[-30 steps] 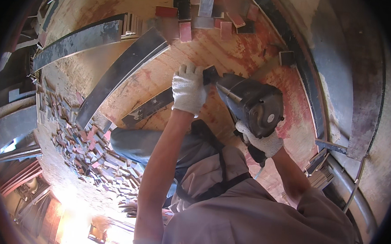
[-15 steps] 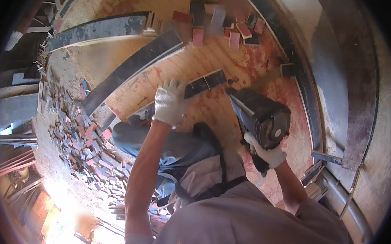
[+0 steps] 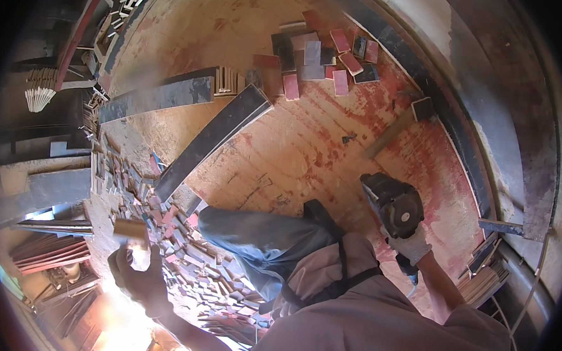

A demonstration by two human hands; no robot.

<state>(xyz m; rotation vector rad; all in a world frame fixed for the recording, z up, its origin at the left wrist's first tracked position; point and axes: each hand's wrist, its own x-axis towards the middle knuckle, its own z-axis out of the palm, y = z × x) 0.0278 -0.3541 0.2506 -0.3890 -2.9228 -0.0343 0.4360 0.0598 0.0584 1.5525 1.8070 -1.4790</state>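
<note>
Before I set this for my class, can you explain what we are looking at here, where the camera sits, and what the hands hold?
The picture comes from a wide fisheye camera worn on a person's head, looking down, so straight edges bend near the rim. No machine is at work, only a person's two gloved hands. The right hand grips a handheld power cutter. The left hand, out to the person's left, holds a small wooden block. Below lies a worn plywood work surface with long dark strips, a group of cut square pieces at the far side, and a heap of small offcuts on the left.
</note>
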